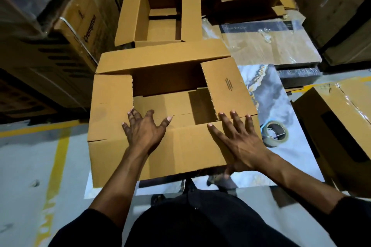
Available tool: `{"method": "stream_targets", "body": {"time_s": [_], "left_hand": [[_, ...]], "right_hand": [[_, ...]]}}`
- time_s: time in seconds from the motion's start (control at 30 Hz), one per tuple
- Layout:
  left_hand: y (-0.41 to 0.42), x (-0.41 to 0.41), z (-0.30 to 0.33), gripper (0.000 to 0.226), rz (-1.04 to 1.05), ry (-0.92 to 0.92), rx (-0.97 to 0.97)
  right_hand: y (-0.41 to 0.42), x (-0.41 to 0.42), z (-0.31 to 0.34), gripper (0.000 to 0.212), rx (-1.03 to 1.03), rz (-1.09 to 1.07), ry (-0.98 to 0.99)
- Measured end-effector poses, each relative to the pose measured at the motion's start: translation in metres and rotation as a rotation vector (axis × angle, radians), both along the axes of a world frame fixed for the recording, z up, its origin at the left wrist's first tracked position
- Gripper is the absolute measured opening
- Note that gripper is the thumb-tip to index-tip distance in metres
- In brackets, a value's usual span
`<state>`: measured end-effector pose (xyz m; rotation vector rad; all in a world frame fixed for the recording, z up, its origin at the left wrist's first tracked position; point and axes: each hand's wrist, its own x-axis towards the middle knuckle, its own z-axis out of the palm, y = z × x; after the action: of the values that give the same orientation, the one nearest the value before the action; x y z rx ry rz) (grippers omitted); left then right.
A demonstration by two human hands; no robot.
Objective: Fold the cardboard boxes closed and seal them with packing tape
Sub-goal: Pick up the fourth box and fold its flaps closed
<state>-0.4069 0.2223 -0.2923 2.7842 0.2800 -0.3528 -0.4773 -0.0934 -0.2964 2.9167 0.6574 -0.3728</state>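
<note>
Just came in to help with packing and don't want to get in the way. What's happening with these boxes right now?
A person is folding shut the nearest cardboard box. The left hand and right hand both lie flat, fingers spread, on its near flap; the far flap and both side flaps aren't down yet, so the top is open and untaped. A roll of packing tape lies untouched to the right of the box. Another open box waits behind it.

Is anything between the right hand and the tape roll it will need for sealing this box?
Nothing visible. The tape roll lies on the marbled surface just right of the right hand, which rests flat on the box.
</note>
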Motion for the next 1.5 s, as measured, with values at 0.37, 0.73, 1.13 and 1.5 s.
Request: {"method": "stream_targets", "body": {"time_s": [0.37,0.73,1.13,1.5], "left_hand": [[0.005,0.020,0.068,0.130,-0.219,0.467,-0.037],[-0.020,0.047,0.123,0.084,-0.293,-0.322,0.032],[0.040,0.064,0.002,0.072,-0.180,-0.273,0.033],[0.129,0.139,0.007,0.096,-0.180,-0.250,0.122]], "right_hand": [[-0.009,0.077,0.109,0.103,0.311,-0.141,0.876],[-0.008,0.166,0.112,0.070,0.356,-0.191,-0.071],[-0.005,0.140,-0.013,0.035,0.585,-0.041,-0.389],[0.165,0.313,0.022,0.045,0.513,-0.049,-0.188]]}}
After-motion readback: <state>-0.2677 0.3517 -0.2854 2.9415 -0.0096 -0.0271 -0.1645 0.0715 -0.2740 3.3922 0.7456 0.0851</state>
